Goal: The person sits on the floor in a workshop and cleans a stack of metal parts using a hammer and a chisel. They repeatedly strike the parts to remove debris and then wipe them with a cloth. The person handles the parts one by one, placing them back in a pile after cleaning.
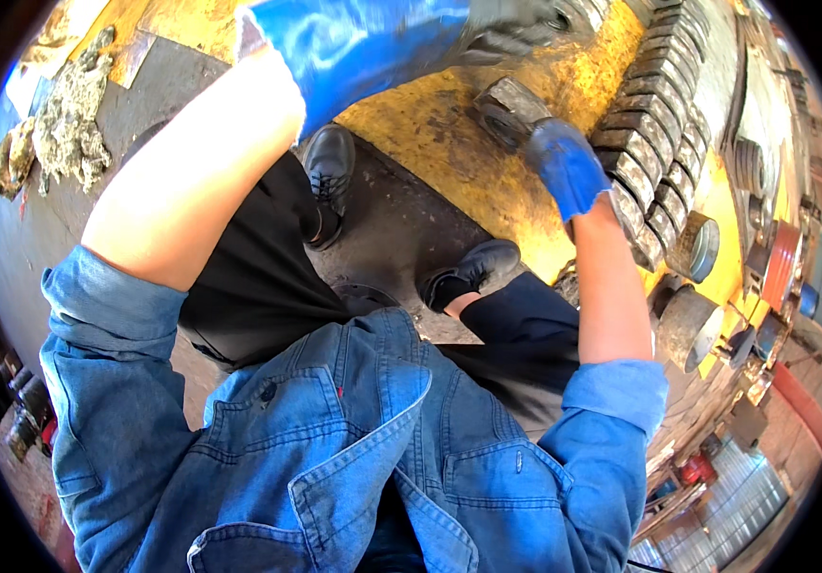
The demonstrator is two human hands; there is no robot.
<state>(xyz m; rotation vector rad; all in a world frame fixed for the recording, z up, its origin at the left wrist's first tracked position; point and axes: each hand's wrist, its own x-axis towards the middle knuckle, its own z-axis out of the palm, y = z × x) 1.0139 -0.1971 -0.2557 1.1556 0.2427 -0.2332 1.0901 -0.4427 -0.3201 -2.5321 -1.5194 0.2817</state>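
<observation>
A long blue rubber glove covers my left hand (pixel 516 33), which reaches to the top edge over a yellow metal surface (pixel 430 153). Its darkened fingers are partly cut off and smeared by motion, so any grip is unclear. Closer in on the right, my right hand (pixel 564 160) wears a blue glove with grimy fingers. Those fingers are closed at the end of a greasy grey metal block (pixel 516 105) with a rounded hollow side. Just right of that hand, similar dark, ribbed metal pieces (pixel 654 134) stand packed in rows.
Dirty rags (pixel 72 119) lie on a grey surface at the upper left. Round metal parts (pixel 690 327) and a reddish grooved pulley (pixel 779 265) sit at the right. My black shoes (pixel 330 167) stand on a dark floor along the yellow surface's edge.
</observation>
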